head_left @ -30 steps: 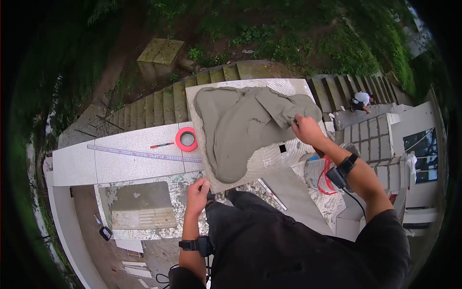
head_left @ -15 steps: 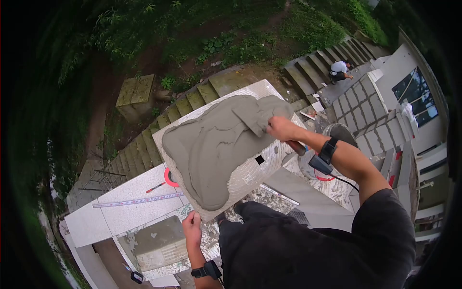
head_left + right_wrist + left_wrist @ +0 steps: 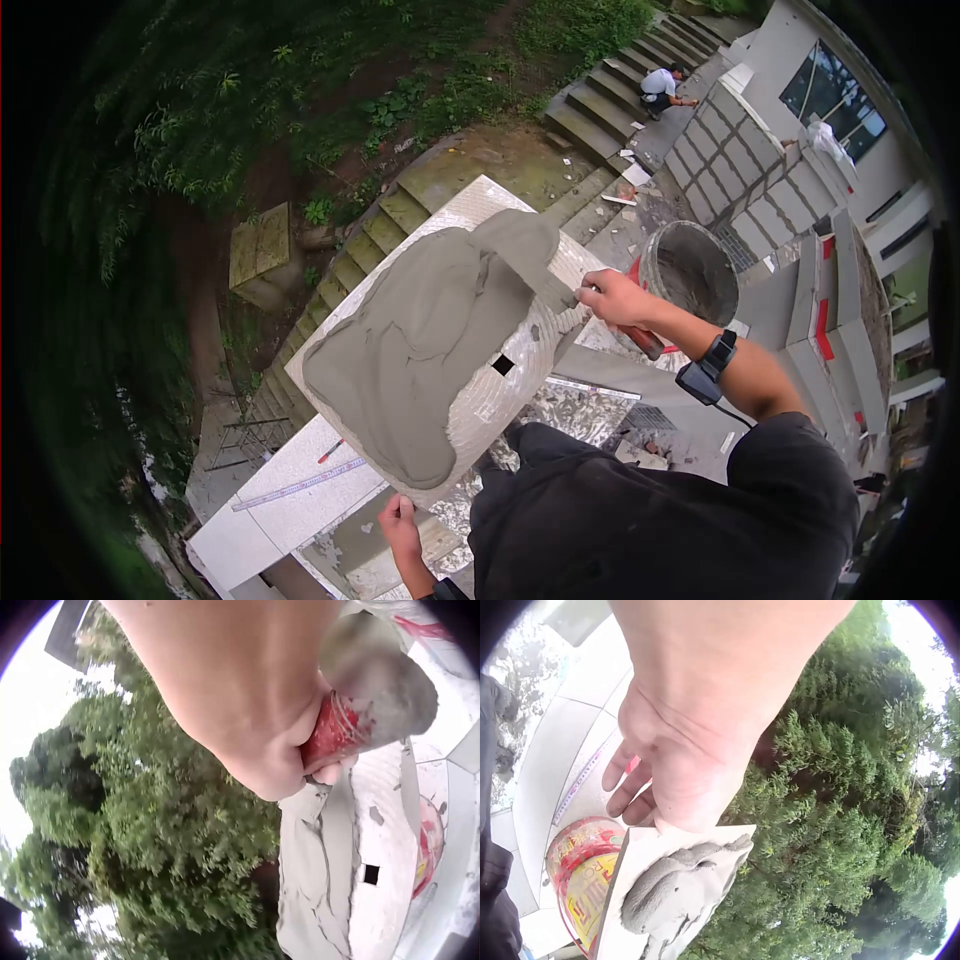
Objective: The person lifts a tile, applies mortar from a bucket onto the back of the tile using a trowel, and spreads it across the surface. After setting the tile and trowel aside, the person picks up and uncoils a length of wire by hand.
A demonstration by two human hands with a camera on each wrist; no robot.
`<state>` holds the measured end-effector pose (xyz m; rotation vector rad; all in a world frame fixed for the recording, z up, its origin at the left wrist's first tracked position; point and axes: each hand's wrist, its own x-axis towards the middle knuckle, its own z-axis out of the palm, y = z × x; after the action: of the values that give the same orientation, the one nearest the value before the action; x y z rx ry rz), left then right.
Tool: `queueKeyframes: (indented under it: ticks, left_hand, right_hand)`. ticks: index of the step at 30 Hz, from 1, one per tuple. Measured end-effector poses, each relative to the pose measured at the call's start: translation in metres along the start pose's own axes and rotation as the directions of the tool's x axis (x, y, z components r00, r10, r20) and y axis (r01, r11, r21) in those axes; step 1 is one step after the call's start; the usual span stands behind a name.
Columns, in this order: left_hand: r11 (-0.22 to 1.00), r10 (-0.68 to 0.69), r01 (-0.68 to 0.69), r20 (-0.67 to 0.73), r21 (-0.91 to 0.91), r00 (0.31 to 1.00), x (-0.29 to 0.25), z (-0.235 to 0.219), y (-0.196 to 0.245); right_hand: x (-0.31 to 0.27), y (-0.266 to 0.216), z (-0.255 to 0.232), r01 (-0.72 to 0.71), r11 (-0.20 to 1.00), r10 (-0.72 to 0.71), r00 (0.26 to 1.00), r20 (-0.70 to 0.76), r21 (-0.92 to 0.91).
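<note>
A large pale tile [image 3: 470,425] with a ridged back and a small black square carries a thick bed of wet grey mortar [image 3: 410,330]. My left hand [image 3: 402,530] grips the tile's near corner; in the left wrist view its fingers [image 3: 634,791] curl behind the edge. With my right hand [image 3: 615,300] I hold a trowel by its worn red handle [image 3: 337,731]. The trowel's blade [image 3: 532,275], smeared with mortar, lies against the mortar bed's right edge. Much of the grip is hidden by the back of my right hand.
A bucket [image 3: 690,275] with mortar inside stands right of the tile. A measuring tape [image 3: 300,485] and a red marker [image 3: 331,451] lie on the white ledge [image 3: 235,535]. Mossy stairs [image 3: 400,215] drop away beyond the tile. Another person [image 3: 660,85] crouches by the upper steps.
My view has turned, so the tile appears lower left and more slanted. The trowel has drawn toward the mortar's right edge, its blade angle changed. The bucket shows more fully; my left hand stays at the corner.
</note>
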<state>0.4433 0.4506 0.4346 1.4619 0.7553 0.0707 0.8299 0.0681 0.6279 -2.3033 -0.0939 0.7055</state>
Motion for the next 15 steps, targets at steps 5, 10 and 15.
queueKeyframes:
  ticks: [5,10,15]
  left_hand:
    - [0.997,-0.036,0.036,-0.008,0.064,0.999,-0.002,-0.004,0.004]
    - [0.993,-0.053,0.056,-0.031,0.105,0.998,-0.001,-0.002,0.007]
    - [0.994,-0.042,0.048,-0.067,0.096,0.997,-0.003,0.011,0.025]
  right_hand:
    - [-0.002,0.030,-0.025,-0.109,0.923,0.131,0.991,-0.035,0.369]
    - [0.016,0.062,-0.032,-0.115,0.832,0.149,0.989,-0.019,0.542]
    - [0.042,0.067,0.002,-0.183,0.762,0.190,0.980,0.056,0.621]
